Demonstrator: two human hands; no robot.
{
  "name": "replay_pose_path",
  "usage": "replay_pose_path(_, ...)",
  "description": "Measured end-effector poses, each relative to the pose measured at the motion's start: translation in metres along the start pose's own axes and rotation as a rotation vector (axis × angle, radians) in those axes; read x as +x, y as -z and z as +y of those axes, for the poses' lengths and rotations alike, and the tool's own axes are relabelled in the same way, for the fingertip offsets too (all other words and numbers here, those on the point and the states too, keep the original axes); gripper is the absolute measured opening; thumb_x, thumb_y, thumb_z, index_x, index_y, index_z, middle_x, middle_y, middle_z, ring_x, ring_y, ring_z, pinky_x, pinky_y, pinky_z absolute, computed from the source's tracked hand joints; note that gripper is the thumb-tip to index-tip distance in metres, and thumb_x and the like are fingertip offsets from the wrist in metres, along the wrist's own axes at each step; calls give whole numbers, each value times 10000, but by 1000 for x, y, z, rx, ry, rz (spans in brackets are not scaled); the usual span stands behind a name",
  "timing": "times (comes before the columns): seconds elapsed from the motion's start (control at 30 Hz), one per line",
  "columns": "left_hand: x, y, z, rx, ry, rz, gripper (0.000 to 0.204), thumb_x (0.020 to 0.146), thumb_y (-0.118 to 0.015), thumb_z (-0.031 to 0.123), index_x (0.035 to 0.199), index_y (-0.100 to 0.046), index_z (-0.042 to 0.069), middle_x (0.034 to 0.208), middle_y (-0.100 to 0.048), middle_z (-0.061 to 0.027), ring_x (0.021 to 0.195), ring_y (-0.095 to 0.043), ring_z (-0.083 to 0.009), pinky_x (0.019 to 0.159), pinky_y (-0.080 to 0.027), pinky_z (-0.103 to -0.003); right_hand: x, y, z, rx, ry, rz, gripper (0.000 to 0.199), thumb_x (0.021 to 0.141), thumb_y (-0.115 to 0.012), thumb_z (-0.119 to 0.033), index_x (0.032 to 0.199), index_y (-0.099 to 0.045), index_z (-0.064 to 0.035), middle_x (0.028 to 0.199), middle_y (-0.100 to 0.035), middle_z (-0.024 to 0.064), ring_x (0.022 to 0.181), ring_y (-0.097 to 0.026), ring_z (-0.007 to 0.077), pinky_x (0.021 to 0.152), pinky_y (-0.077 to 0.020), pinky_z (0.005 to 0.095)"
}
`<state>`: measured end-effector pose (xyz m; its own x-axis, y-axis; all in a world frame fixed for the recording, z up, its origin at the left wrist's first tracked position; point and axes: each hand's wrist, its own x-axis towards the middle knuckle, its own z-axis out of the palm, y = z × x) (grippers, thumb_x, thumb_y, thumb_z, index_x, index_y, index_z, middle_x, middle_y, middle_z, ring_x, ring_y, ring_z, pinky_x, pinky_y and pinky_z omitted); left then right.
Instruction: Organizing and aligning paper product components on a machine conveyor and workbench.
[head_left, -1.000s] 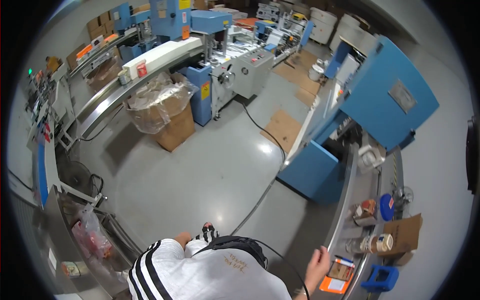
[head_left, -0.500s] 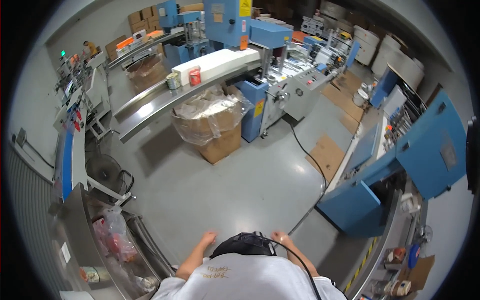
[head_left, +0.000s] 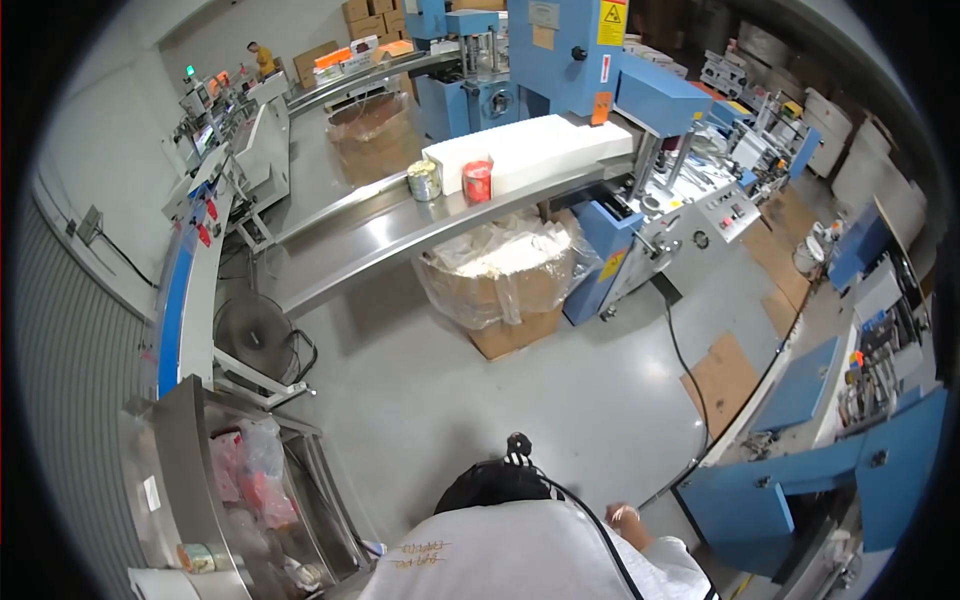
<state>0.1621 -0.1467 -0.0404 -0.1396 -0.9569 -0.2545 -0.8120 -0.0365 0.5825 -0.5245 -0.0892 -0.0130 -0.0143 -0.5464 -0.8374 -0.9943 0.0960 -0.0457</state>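
View from the head camera, looking down over a factory floor. The person's white shirt with dark sleeve stripes is filling the lower edge, and a black pouch with a black cable running from it is sitting at the chest. The right hand is showing just beside the cable, at the right of the shirt; it is appearing empty, with the fingers loosely curled, though it is too small and blurred to tell whether it is touching the cable. The left hand is lying outside the view, so its grip cannot be told.

The cable is appearing thin, black and gently curved, crossing the white shirt from the pouch toward the lower right.

A second dark cable is trailing across the grey floor from the blue machine, passing beside flat sheets of brown cardboard. A steel conveyor is running diagonally across the upper middle, carrying a silver can, a red can and a long white block. Beneath it a cardboard box lined with clear plastic is standing on the floor. Blue cabinets are lining the right side. A floor fan is standing at the left, near a steel bin holding plastic bags. Another person is standing far off at the upper left.
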Motion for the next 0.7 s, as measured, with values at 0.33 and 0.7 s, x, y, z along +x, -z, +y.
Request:
replay_pose_path(0.33, 203, 97, 194, -875, 594, 138, 143, 846, -585, 190, 861, -630, 55, 639, -569, -47, 531, -533, -157, 476, -430, -296, 179, 422, -133, 928, 92, 567, 343, 824, -528, -342, 721, -640, -35, 617, -619, 63, 574, -573, 151, 554, -458, 320)
replay_pose_path(0.7, 371, 299, 376, -376, -33, 622, 143, 877, -621, 133, 884, -648, -8, 669, -582, -37, 591, -499, -94, 553, -416, -251, 45, 696, -338, 692, 869, 829, 235, 863, -599, -224, 1040, -637, -74, 914, -672, 126, 817, -636, 310, 733, -511, 360)
